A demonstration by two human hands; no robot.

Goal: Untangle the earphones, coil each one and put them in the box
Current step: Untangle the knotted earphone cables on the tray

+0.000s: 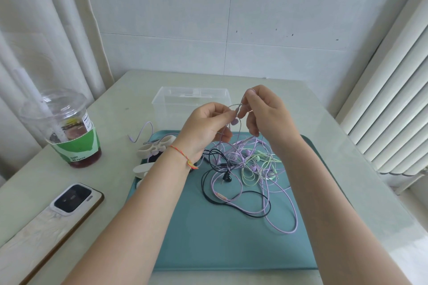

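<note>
We find the task at an early stage. Our left hand (206, 127) and right hand (264, 111) each pinch a purple cord (240, 122), lifted clear of the tangle of earphones (243, 169) lying directly below them on the tray (220, 250). No earphone appears coiled. The box (192, 102) just beyond our hands looks empty; everything remains.

Both hands (234, 120) pinch lilac earphone cord (240, 148) — tangle below.
</note>
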